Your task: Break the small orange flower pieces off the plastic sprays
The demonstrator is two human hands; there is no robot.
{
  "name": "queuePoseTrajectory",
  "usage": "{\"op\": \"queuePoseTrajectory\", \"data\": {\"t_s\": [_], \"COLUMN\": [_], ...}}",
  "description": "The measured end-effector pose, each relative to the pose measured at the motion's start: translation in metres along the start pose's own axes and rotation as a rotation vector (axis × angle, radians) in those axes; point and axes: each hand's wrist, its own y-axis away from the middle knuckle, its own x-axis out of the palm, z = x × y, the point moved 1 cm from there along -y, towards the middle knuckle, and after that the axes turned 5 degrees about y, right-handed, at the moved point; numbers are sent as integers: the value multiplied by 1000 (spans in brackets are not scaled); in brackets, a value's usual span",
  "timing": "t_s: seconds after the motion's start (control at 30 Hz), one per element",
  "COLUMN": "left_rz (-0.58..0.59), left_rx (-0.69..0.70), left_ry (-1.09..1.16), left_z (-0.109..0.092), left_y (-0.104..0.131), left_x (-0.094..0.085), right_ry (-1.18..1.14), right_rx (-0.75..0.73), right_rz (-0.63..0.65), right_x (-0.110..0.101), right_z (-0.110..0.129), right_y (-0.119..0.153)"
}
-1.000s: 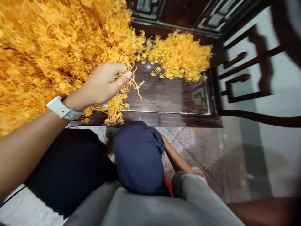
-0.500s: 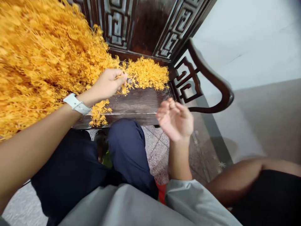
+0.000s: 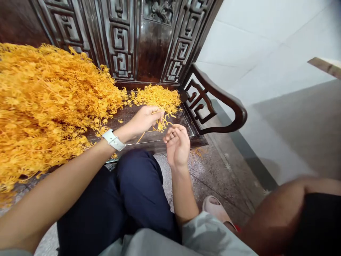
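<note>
My left hand [image 3: 147, 119], with a pale watch strap on its wrist, pinches a thin yellow sprig [image 3: 160, 126] above the bench seat. The sprig's bare stem points down toward the seat's front edge, and its branching end spreads to the right. Just right of it is my right hand [image 3: 178, 144], palm turned up and fingers curled together; what lies between the fingertips, if anything, is too small to make out. Behind my left hand lies a small heap of yellow florets [image 3: 158, 96]. A far larger pile of yellow sprigs [image 3: 50, 106] covers the seat's left side.
The dark wooden bench [image 3: 128, 114] has a carved back and a curved armrest [image 3: 226, 96] at right. Yellow bits [image 3: 198, 153] lie on the floor. Another person's bare leg [image 3: 277, 213] and pink slipper [image 3: 215, 208] are close at right.
The view has shifted, showing more of the bench back. My left hand now holds a sprig in front of the small heap, and my right hand has come closer to it.
</note>
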Motion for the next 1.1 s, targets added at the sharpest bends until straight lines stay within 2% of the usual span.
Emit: {"op": "queuePoseTrajectory", "data": {"t_s": [0.13, 0.23, 0.3, 0.4, 0.5, 0.73, 0.87, 0.97, 1.1], "left_rz": [51, 99, 121, 123, 111, 107, 80, 43, -62], "left_rx": [-46, -38, -27, -36, -57, -59, -89, -131, -157], "left_ry": [183, 338, 402, 434, 429, 431, 513, 591, 714], "left_z": [-4, -1, 1, 1, 1, 2, 0, -2, -6], "left_y": [-4, -6, -5, -2, 0, -5, -8, -11, -14], "left_x": [15, 12, 6, -3, -7, -3, -3, -4, -6], "right_ry": [170, 224, 238, 235, 192, 160, 154, 163, 205], "right_rx": [-175, -246, -261, -217, -170, -178, -156, -116, -41], "right_rz": [-72, -60, -7, 60, 71, 29, 99, 155, 144], "right_x": [9, 10, 9, 8, 9, 8, 9, 11, 9], "right_z": [0, -2, -2, -4, -6, -10, -13, -19, -26], "right_y": [-16, -26, -28, -24, -18, -15, -14, -13, -12]}}
